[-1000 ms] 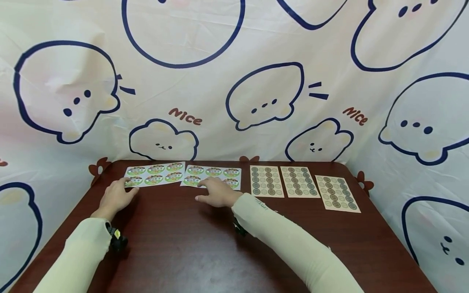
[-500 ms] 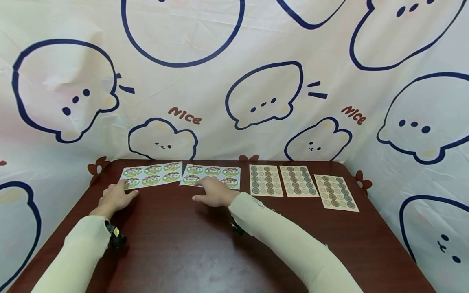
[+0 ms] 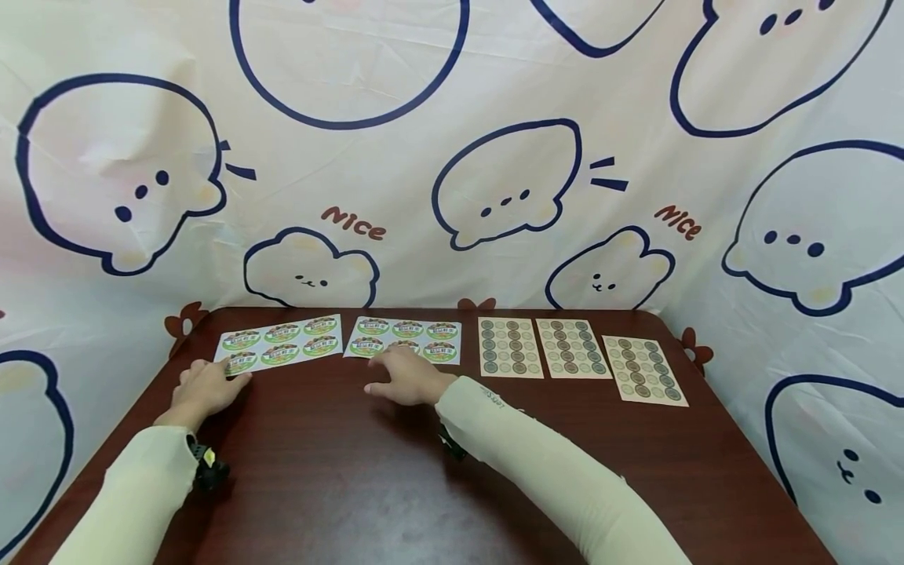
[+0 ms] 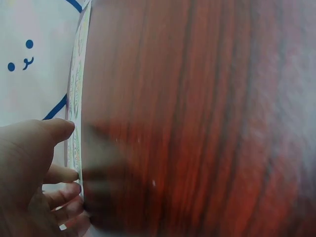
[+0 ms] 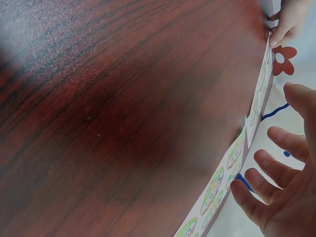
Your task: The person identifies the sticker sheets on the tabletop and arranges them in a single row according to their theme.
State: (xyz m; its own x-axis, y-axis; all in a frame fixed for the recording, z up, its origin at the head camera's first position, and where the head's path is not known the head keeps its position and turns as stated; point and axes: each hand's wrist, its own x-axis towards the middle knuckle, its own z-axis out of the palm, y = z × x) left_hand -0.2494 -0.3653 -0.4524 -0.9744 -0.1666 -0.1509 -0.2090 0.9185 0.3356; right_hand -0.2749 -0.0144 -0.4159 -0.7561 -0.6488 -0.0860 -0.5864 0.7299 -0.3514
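White left sheet (image 3: pixel 278 344): lay slightly askew toward the far left of the table (image 3: pixel 339 471), its near left corner at the fingertips of the left hand (image 3: pixel 201 390).
Left grip: fingers were relaxed and the thumb stood apart, so the hand touched the paper without appearing to pinch it.
White right sheet (image 3: pixel 424 339): lay just beside the first, its near edge partly hidden by the right hand (image 3: pixel 410 375).
Right grip: fingers were loose and spaced, with nothing held; whether a fingertip touched the paper, I could not tell.
Handling: both white sheets were probably very light, thin and bendy, likely to slide easily but crease if shoved.
Hold: outer corners or short edges seemed the best places, with flat fingertips steadying the paper.
Stickers (image 3: pixel 280 355): were green-and-white ovals with reddish tops, set in two rows.
Cream sheets (image 3: pixel 511 348): three rectangles lay farther right, printed with columns of small grey, brown and pale discs.
Table grain: was dark red-brown, streaked and faintly glossy.
Cloth (image 3: pixel 402 275): hung behind, pale and lightly creased, with blue-outlined cartoon shapes.
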